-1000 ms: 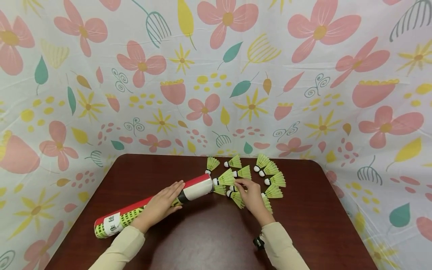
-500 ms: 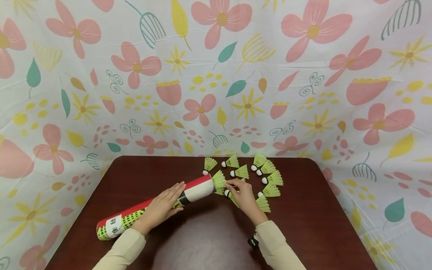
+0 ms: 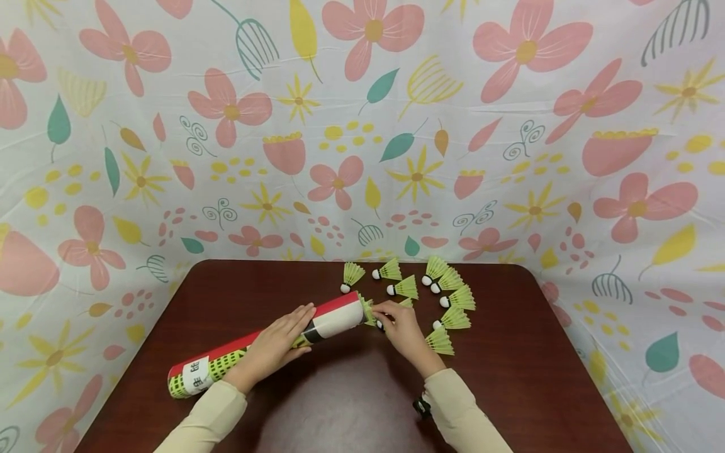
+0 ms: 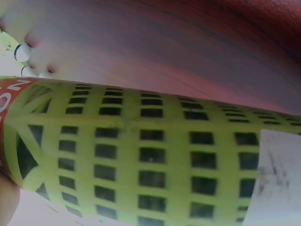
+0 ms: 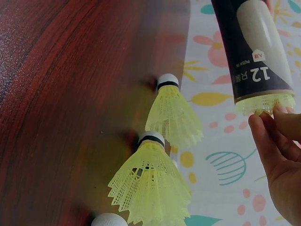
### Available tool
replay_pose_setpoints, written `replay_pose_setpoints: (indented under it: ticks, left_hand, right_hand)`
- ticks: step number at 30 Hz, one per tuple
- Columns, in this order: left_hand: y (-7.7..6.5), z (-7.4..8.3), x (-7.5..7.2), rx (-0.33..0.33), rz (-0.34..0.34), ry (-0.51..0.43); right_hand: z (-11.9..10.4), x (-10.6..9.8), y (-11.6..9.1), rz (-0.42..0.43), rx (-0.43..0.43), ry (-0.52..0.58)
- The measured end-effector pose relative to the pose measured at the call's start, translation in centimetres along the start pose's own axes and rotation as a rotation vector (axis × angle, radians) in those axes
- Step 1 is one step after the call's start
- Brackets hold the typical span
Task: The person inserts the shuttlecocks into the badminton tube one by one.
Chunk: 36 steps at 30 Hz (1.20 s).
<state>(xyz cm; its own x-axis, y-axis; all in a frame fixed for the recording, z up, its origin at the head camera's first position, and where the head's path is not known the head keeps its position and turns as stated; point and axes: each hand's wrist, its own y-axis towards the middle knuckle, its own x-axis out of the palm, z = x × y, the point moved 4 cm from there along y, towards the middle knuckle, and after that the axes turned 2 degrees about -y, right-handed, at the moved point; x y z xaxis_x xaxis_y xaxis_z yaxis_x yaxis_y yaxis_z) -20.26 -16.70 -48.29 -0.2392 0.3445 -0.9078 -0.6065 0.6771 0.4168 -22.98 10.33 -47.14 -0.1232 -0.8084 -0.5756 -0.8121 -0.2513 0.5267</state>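
Note:
My left hand (image 3: 275, 343) grips a shuttlecock tube (image 3: 340, 318) about its middle, fingers laid over the top. The tube slants across the table, its mouth raised toward the right. In the left wrist view, the green, black-checked wall of the tube (image 4: 155, 155) fills most of the picture. At the mouth, my right hand (image 3: 404, 330) pinches the skirt edge of a yellow-green shuttlecock (image 3: 366, 308). Only the rim of that shuttlecock (image 5: 247, 104) sticks out in the right wrist view; its cork is hidden inside. My right thumb and fingertips (image 5: 256, 123) touch the rim.
Several loose yellow-green shuttlecocks lie beyond and right of the mouth, including one at the back (image 3: 387, 270) and one near my right wrist (image 3: 440, 341). The dark brown table (image 3: 544, 377) meets a flowered cloth (image 3: 362, 126) along its far edge.
My right hand has moved left, pushing the shuttlecock from outside the mouth into the tube until only its skirt rim shows. My left hand keeps its grip on the tube, which has shifted slightly.

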Motion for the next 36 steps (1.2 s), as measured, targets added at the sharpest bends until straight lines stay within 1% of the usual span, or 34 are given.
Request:
replay_pose_setpoints:
  ticks: [6,12,16,19,26,32,36]
  left_hand:
    - [0.1,0.3,-0.1,0.017,0.014,-0.002]
    - [0.0,0.2,0.1,0.027,0.008,0.022]
    - [-0.1,0.2,0.3,0.039,0.008,0.018]
    - [-0.1,0.2,0.3,0.049,0.012,0.019]
    - [-0.2,0.3,0.3,0.048,0.002,0.025]
    - [-0.3,0.4,0.5,0.04,-0.004,0.005]
    - [-0.2,0.4,0.5,0.033,-0.006,-0.006]
  right_hand:
    - [0.1,0.3,-0.1,-0.015,-0.02,-0.017]
    - [0.0,0.5,-0.1,-0.057,0.016,-0.007]
    - [0.0,0.8,-0.1,-0.074,0.016,0.009]
    - [0.0,1.0,0.0,-0.07,-0.002,0.016]
    - [-0.1,1.2,0.2,-0.048,-0.059,0.007]
    - [0.0,1.6,0.3,-0.062,-0.116,0.003]
    - [0.1,1.6,0.3,-0.059,-0.112,0.02]
